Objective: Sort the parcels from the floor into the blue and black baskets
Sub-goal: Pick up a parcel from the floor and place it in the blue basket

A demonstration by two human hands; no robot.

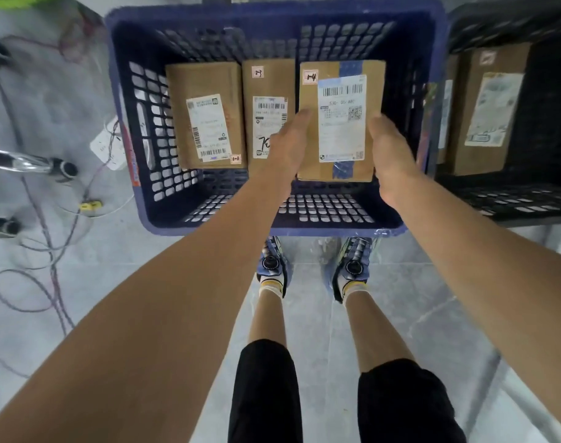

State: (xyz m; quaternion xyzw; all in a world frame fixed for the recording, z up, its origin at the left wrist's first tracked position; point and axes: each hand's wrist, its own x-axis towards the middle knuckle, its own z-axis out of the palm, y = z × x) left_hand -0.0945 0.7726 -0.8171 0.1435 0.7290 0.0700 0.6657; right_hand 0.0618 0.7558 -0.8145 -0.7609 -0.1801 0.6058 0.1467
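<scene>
I hold a brown cardboard parcel (339, 91) with a white label and blue tape over the right part of the blue basket (125, 100). My left hand (288, 142) grips its left edge and my right hand (389, 148) grips its right edge. Two other brown parcels lie inside the blue basket: one at the left (205, 116) and one in the middle (268, 94), partly hidden by my left hand. The black basket (512, 199) stands to the right with a labelled brown parcel (487, 110) inside.
Cables (49, 251) trail over the grey floor on the left, beside a metal leg with a black foot (61, 169) and a white tag (108, 145). My feet (311, 266) stand right below the blue basket's near rim.
</scene>
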